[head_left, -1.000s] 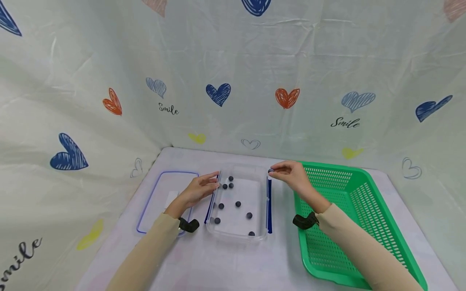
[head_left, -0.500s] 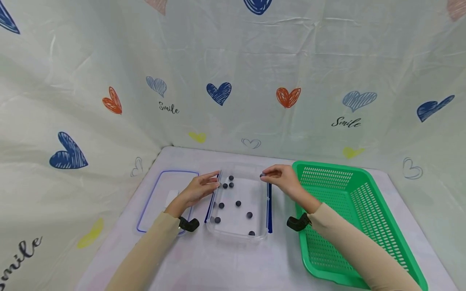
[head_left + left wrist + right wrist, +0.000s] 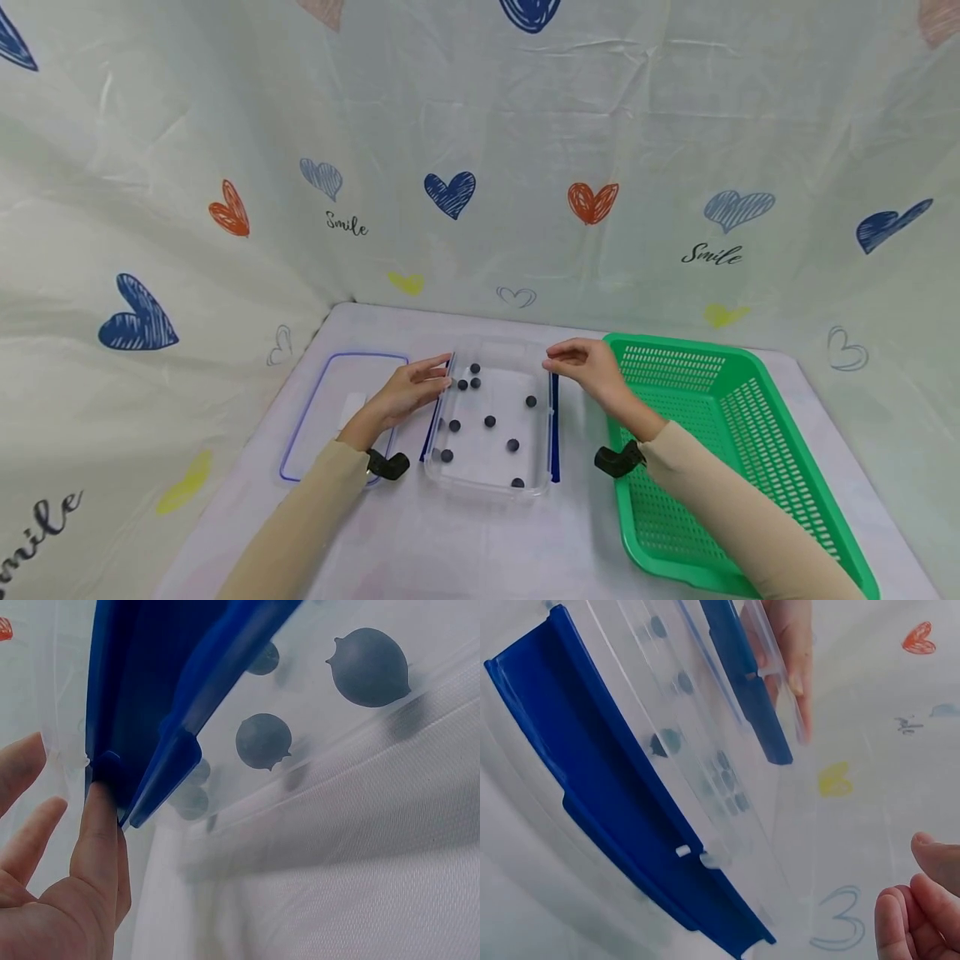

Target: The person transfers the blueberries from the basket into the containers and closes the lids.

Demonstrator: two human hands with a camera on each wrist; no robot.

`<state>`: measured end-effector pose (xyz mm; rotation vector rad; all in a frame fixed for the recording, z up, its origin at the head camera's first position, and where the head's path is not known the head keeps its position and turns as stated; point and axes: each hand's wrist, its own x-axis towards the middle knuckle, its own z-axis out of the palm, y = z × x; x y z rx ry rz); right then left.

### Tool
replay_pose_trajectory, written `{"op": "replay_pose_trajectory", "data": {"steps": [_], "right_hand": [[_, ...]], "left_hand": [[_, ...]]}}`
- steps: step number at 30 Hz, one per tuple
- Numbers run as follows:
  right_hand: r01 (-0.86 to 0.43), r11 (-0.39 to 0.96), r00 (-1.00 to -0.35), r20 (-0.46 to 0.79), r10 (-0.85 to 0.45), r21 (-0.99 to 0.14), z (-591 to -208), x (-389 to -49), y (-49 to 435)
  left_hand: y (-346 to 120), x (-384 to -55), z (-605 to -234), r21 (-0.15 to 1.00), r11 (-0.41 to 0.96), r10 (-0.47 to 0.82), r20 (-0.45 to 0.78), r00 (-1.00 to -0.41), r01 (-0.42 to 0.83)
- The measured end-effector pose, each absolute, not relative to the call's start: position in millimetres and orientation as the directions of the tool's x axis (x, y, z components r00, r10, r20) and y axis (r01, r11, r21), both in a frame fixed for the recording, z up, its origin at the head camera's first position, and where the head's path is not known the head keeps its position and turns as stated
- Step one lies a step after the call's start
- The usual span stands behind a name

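A clear plastic box (image 3: pixel 491 487) with blue side clips (image 3: pixel 180 682) stands mid-table. Several dark blueberries (image 3: pixel 490 422) lie scattered on its floor, a few bunched near the far left. In the left wrist view small crown points show on one blueberry (image 3: pixel 264 741). My left hand (image 3: pixel 408 390) rests against the box's left side, fairly straight fingers at the rim and one fingertip up against the clip. Over the far right rim hovers my right hand (image 3: pixel 588 367), thumb and fingers slightly apart with nothing between them. One blueberry (image 3: pixel 531 402) lies inside, just below that hand.
A green perforated basket (image 3: pixel 626 517) stands at the right, under the right forearm. To the left lies a clear lid with a blue edge (image 3: pixel 307 417), partly covered by the left arm. A heart-printed sheet (image 3: pixel 517 250) hangs behind the table.
My right hand has moved left to the box's rim and let go of the blueberry it pinched. That blueberry now lies in the box's right part. The left hand has stayed put.
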<state>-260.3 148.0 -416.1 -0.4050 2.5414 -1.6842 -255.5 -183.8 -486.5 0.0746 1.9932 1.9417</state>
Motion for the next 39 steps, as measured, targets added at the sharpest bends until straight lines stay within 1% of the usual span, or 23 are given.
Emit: {"op": "replay_pose_trajectory", "data": {"steps": [21,29,39], "right_hand": [[-0.152,0.363,-0.985,0.110,-0.135,-0.919,-414,-260,214],[-0.169,0.453,-0.985,0.132,-0.113,-0.875,-426,-263,234],[-0.152,0.503,-0.988,0.123,-0.090,-0.851,-444,-270,253]], "left_hand": [[-185,-252,-485,0.976,0.071,0.278,-0.216,-0.936,-0.204],[-183,-253,-484,0.976,0.066,0.271,-0.218,-0.938,-0.208],[-182,-254,-483,0.976,0.063,0.274,-0.220,-0.936,-0.210]]}}
